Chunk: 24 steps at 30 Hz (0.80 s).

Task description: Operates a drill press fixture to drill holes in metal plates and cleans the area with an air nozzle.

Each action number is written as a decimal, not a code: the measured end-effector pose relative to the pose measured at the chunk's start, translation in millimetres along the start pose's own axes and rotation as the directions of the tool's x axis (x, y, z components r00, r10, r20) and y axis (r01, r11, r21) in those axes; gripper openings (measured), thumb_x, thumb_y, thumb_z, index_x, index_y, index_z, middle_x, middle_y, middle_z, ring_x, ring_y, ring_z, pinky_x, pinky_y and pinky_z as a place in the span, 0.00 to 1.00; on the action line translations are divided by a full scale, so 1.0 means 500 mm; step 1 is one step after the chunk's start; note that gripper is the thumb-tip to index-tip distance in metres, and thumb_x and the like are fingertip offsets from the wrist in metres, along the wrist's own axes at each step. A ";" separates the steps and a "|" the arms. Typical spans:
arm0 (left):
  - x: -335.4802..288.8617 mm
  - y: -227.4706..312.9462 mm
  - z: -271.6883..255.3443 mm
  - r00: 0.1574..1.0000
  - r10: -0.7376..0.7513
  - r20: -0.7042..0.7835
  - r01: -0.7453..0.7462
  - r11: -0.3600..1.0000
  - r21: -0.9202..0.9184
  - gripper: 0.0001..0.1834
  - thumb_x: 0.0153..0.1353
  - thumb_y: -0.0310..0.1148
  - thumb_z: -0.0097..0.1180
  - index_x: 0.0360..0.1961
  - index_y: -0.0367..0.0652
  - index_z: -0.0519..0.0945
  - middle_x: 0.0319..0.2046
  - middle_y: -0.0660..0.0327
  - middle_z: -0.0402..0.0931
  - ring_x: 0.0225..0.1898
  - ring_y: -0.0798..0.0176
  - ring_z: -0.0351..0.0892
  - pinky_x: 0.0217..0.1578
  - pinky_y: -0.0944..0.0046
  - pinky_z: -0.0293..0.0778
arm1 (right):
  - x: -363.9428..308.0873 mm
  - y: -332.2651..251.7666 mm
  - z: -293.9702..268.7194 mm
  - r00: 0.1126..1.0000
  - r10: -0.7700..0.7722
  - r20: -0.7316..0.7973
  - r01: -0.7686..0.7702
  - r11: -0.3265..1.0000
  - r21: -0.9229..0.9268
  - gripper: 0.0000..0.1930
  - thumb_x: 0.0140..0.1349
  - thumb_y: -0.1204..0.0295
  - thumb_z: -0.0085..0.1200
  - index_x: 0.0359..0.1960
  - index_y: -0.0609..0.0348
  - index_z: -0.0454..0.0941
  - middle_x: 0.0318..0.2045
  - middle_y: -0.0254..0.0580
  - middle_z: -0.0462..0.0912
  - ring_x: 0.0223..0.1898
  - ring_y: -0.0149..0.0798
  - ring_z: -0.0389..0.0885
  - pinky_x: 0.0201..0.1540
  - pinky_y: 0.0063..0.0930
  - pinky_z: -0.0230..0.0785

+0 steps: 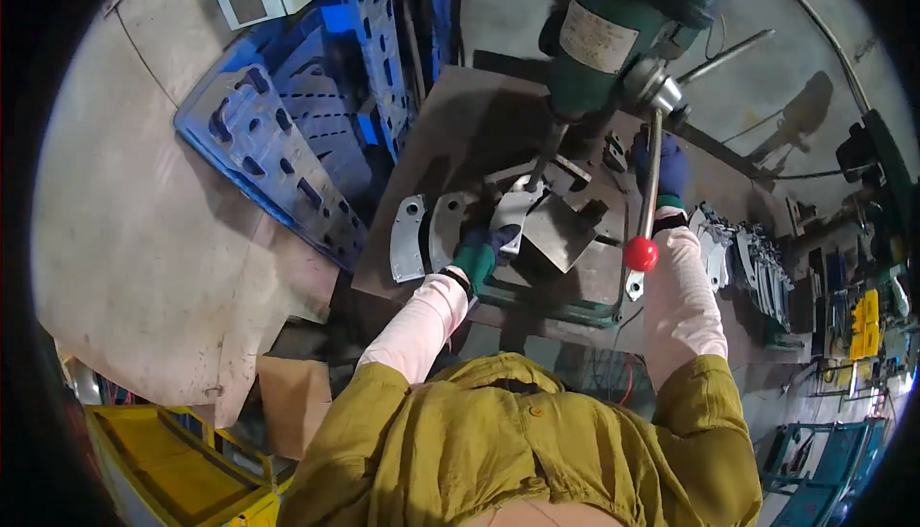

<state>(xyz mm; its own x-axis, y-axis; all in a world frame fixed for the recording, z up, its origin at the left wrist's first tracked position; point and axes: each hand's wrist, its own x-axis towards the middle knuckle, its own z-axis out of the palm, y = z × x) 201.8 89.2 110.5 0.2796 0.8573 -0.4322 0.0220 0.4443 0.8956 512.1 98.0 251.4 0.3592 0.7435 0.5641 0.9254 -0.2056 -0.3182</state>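
Observation:
My left hand, in a green and dark blue glove, grips the near end of a curved metal plate. The plate's far end lies under the drill press spindle, beside a square metal block. My right hand, also gloved, is closed behind the drill press's feed lever, which ends in a red ball knob. Its fingers are partly hidden, so whatever it grips does not show. Left of my left hand lie two more curved plates, a lighter one and a darker one.
The green drill press head overhangs the table. Many curved plates stand in a row at the table's right. Blue plastic pallets lean at the left. A yellow metal frame and a cardboard box are at lower left.

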 end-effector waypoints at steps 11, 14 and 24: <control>0.070 -0.027 0.003 0.967 -0.245 -0.065 0.245 0.969 -0.009 0.31 0.47 0.49 0.73 0.48 0.41 0.79 0.35 0.58 0.82 0.31 0.55 0.83 0.18 0.58 0.75 | -0.194 -0.189 -0.137 0.907 -0.231 0.353 -0.201 0.500 0.843 0.17 0.61 0.62 0.55 0.45 0.63 0.79 0.29 0.42 0.82 0.25 0.39 0.81 0.30 0.32 0.75; 0.031 -0.015 -0.005 0.996 -0.052 0.071 0.044 0.994 0.101 0.28 0.50 0.51 0.69 0.46 0.42 0.80 0.32 0.59 0.82 0.28 0.58 0.82 0.19 0.60 0.73 | -0.172 -0.279 -0.256 0.744 -0.164 0.648 -0.666 -0.268 0.697 0.19 0.64 0.61 0.50 0.46 0.65 0.78 0.32 0.43 0.82 0.30 0.40 0.81 0.36 0.33 0.76; 0.054 -0.041 -0.008 0.998 0.033 -0.059 -0.014 0.958 0.286 0.21 0.60 0.49 0.60 0.42 0.42 0.81 0.29 0.58 0.82 0.21 0.61 0.77 0.20 0.57 0.72 | -0.012 -0.272 -0.342 0.709 -0.535 0.460 -0.704 -0.497 0.507 0.21 0.71 0.62 0.44 0.58 0.65 0.70 0.52 0.40 0.79 0.53 0.32 0.77 0.53 0.22 0.71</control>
<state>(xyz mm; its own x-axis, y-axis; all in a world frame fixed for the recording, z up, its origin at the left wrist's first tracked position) 205.0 104.1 80.2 0.2231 0.8852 -0.4083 0.2913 0.3391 0.8945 404.6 12.6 421.7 -0.2955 0.9296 0.2200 -0.7742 -0.0981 -0.6253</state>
